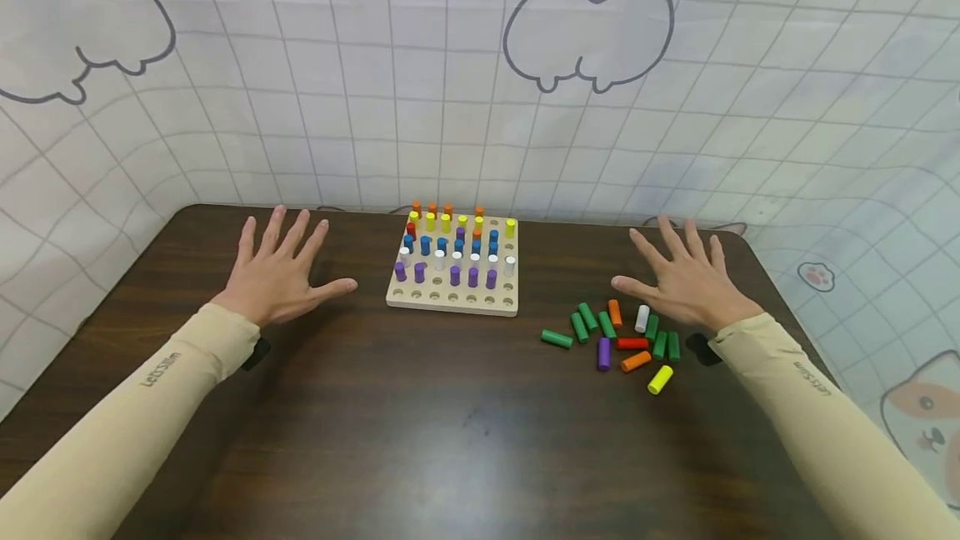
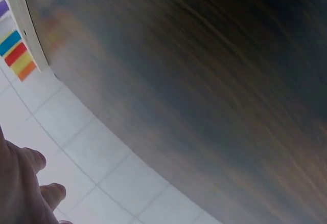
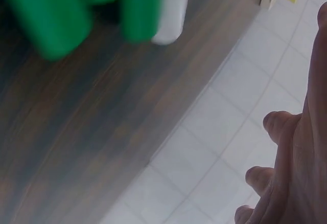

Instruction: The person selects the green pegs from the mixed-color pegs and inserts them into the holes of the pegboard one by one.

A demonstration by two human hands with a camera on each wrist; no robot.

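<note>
Nearest the camera, the forearms are covered by pale sleeves [image 1: 120,432], stretched above a dark table [image 1: 360,440]. The left hand [image 1: 277,273] is held spread wide, well apart from the pegboard [image 1: 444,304]; the right hand [image 1: 686,282] is spread likewise, just beside the loose pegs [image 1: 632,343]. Nothing is gripped by either; whether the table is touched cannot be told.

The pegboard is set near the table's far edge, between the hands, and appears to be more than half filled. Its far and middle rows are mostly occupied by orange, yellow, blue, white and purple pegs, some colours being mixed. The nearest row is left entirely bare, and gaps are seen in the purple row. Thirteen pegs seem to be left unplaced, among them seven green pegs [image 1: 557,339]; no green is seen on the board.
</note>
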